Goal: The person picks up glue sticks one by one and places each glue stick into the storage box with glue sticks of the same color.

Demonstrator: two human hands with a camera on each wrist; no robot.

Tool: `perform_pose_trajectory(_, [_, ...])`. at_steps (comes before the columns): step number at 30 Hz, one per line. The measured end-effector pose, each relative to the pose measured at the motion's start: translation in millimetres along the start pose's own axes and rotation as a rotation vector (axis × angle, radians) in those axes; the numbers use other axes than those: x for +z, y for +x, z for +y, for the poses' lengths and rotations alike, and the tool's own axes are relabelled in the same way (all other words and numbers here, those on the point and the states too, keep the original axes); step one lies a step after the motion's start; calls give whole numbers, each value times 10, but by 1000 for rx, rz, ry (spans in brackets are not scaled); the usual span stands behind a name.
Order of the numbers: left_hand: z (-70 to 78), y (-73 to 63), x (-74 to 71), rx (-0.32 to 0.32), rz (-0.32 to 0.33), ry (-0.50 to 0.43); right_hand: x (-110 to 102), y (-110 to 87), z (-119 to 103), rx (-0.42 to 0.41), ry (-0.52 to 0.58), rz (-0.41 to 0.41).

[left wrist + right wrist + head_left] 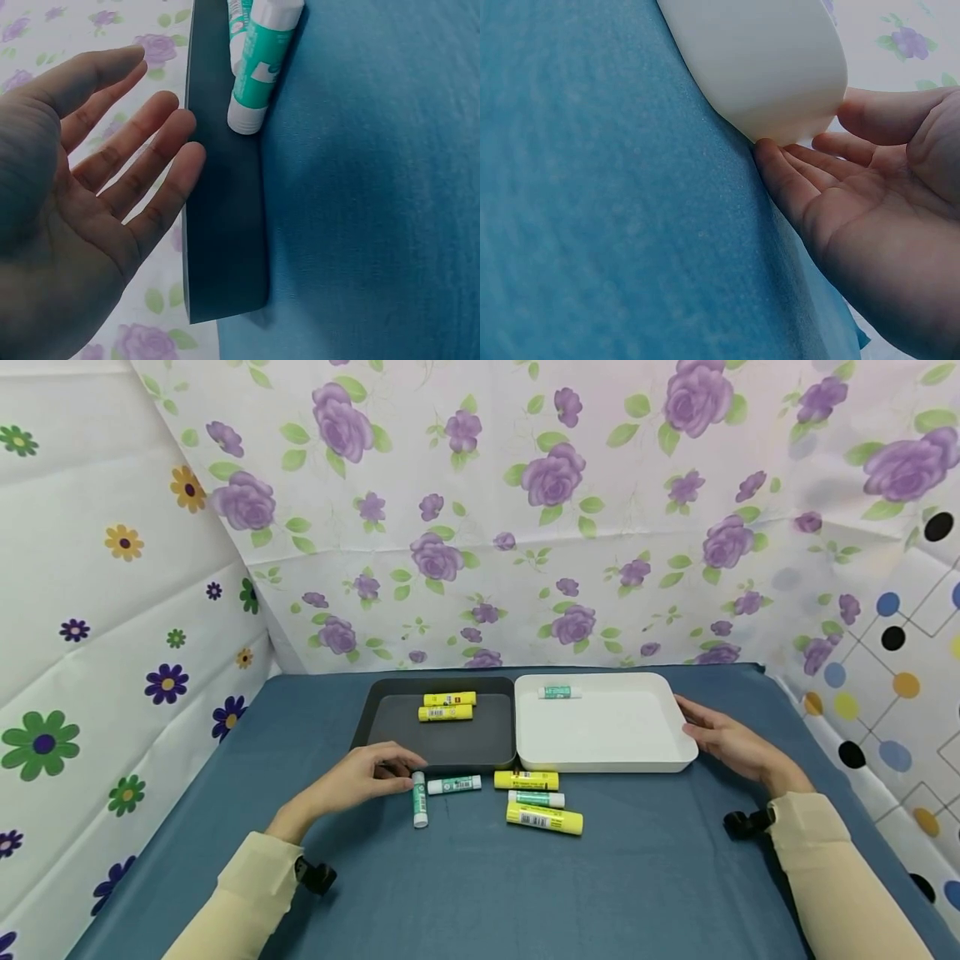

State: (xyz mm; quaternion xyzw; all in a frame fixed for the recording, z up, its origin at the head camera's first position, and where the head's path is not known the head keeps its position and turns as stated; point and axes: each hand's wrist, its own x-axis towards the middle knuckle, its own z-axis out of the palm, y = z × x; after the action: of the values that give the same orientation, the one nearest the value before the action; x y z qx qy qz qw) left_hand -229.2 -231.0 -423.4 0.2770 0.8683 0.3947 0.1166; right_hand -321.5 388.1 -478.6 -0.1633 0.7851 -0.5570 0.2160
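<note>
By the count of what lies where, three glue sticks are in the trays and five are outside, so I judge the work less than half done. The dark tray [390, 739], on the left, holds two yellow sticks [446, 713]; the white tray [607, 735], directly beside it on the right, holds one small green stick [559, 692] near its far edge. What is left lies on the near side of the trays: a green stick pointing near-to-far [420, 802], another green one lying crosswise [454, 785] just right of it, and farther right a row of yellow [527, 780], green [536, 799] and yellow [544, 818]. The left hand [360, 781] is at the far end of the first of these; its fingers are spread apart and clamped on nothing. The right hand [735, 747] touches the white tray's right end, its fingers fairly straight against the wall, the thumb apart from them. The tabletop [450, 893] is covered in plain blue cloth. Behind it hangs a purple-rose cloth [495, 510], with a daisy-print cloth [75, 543] at left and a dotted one [870, 693] at right.
</note>
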Motion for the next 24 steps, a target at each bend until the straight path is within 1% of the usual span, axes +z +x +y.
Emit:
perform_pose_trajectory(2, [-11, -1, 16, -9, -20, -9, -4, 0, 3, -2, 0, -1])
perform_pose_trajectory(7, [-2, 3, 52, -16, -53, 11, -3, 0, 2, -7, 7, -7])
perform_pose_trajectory(13, [7, -2, 71, -13, -66, 41, 8, -3, 1, -13, 24, -9])
perform_pose_trajectory(19, [-23, -7, 107, -15, -76, 79, 9, 4, 4, -20, 26, -11])
perform_pose_trajectory(24, [-36, 7, 129, -36, -85, 94, 3, 9, 8, -18, 19, -10])
